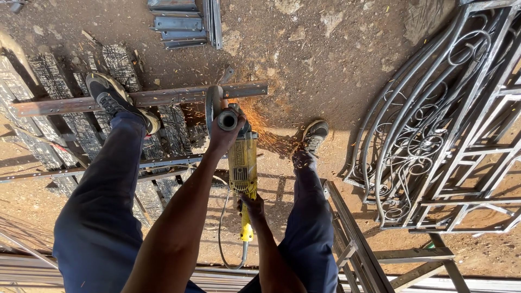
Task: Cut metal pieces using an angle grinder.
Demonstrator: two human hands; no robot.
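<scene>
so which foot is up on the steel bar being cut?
The left shoe: it rests on the rusty angle bar left of the grinder. The right shoe stands on dirt.

The left hand (225, 133) gripped the side handle (228, 120) of a yellow angle grinder (242, 163); the right hand (251, 206) held its rear grip. The disc guard (212, 106) met a rusty steel angle bar (146, 99), and sparks (266, 135) sprayed toward the right shoe (315, 133). The left shoe (111, 97) pressed on the bar. A power cord (221, 233) looped below the grinder. Ornamental scrollwork gate panels (434, 130) lay to the right on the dirt ground (325, 54). Cut steel sections (182, 24) lay above.
</scene>
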